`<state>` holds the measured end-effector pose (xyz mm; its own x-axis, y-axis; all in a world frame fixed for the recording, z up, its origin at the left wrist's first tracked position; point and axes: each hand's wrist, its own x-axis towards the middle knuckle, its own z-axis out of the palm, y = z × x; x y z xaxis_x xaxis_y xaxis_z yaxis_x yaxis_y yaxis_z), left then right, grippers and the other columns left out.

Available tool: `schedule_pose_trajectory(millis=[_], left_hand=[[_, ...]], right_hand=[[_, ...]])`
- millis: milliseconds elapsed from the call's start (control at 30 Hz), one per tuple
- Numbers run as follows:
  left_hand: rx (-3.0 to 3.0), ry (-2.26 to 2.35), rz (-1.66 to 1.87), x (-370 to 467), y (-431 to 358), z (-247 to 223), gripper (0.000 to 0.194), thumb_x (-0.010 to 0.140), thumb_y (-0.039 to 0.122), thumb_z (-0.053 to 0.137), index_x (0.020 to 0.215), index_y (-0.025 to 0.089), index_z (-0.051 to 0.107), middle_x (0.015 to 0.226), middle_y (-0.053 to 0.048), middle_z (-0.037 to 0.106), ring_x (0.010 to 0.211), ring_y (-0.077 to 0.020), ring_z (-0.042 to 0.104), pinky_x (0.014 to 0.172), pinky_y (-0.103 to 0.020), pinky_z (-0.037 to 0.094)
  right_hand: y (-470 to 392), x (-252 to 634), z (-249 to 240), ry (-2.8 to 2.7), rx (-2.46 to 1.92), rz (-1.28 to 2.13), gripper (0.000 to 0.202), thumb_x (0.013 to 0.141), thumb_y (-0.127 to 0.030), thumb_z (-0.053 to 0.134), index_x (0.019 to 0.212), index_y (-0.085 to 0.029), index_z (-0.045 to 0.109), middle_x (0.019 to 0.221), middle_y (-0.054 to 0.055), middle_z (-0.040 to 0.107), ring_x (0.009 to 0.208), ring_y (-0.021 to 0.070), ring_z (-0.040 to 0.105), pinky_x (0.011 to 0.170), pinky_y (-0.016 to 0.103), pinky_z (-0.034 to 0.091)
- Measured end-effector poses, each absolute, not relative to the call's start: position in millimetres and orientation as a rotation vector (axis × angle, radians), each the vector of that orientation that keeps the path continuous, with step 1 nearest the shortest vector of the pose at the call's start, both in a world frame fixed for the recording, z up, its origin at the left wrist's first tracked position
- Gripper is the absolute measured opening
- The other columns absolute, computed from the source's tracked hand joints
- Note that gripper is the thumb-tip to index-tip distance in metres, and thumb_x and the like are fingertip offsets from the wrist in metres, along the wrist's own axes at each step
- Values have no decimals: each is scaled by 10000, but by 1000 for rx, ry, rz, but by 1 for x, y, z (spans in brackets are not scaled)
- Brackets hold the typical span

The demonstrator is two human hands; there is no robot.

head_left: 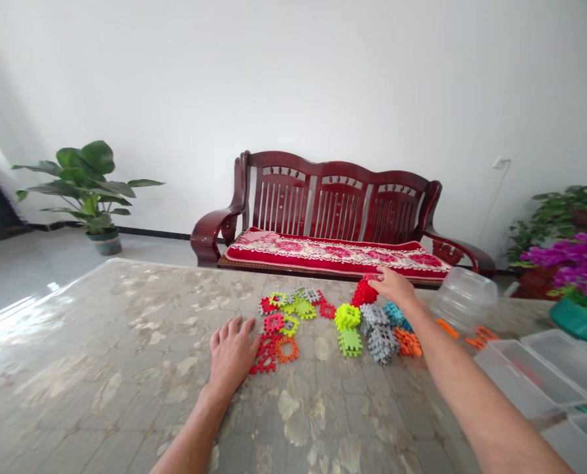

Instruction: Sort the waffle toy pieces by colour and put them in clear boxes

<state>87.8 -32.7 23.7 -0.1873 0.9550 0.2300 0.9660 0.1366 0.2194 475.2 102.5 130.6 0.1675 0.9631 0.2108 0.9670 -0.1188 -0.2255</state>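
My left hand lies on the patterned tablecloth with its fingers spread, next to loose red pieces and an orange square piece. Farther off are green pieces and grey ones. My right hand reaches to a pile of red pieces at the back, its fingers closed round the pile's edge. In front of that stand stacked yellow-green pieces and grey pieces. Blue pieces and orange pieces are beside them, partly hidden by my right forearm.
A clear plastic tub and translucent boxes stand on the right of the tablecloth, near loose orange pieces. Purple flowers in a green planter are at the right edge. A wooden bench is beyond the table.
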Motion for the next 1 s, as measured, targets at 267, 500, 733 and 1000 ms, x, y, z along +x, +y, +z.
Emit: schedule_pose_trajectory(millis=[267, 500, 733, 1000], left_hand=[[-1981, -2361, -502, 88, -33, 25, 404, 915, 391, 479, 1281, 277, 608, 1394, -99, 550, 1301, -272, 443, 1079, -431, 283], [-1990, -2354, -494, 89, -33, 25, 412, 914, 382, 485, 1290, 263, 604, 1395, -110, 545, 1305, -272, 444, 1084, -437, 288], [-1978, -2351, -476, 89, -33, 25, 412, 913, 377, 480, 1294, 278, 605, 1399, -103, 539, 1299, -285, 446, 1079, -445, 289], [-1974, -2351, -533, 90, -33, 23, 426, 893, 407, 507, 1280, 268, 616, 1395, -115, 536, 1302, -289, 443, 1087, -445, 283]], right_hand=[[97, 465, 133, -1886, -2192, -100, 554, 818, -528, 579, 1276, -216, 600, 1123, 114, 715, 1057, 289, 652, 820, 354, 470], [95, 462, 136, -1875, -2153, -165, 506, 850, -545, 529, 1190, -194, 662, 1179, 141, 684, 1080, 306, 635, 860, 395, 477], [70, 408, 121, -2014, -1646, 209, 348, 832, -277, 569, 1161, -223, 672, 1034, 36, 742, 906, 172, 680, 827, 264, 501], [21, 316, 63, -2303, -1481, 413, 325, 800, -240, 625, 1116, -227, 701, 1093, 45, 716, 998, 196, 649, 883, 296, 480]])
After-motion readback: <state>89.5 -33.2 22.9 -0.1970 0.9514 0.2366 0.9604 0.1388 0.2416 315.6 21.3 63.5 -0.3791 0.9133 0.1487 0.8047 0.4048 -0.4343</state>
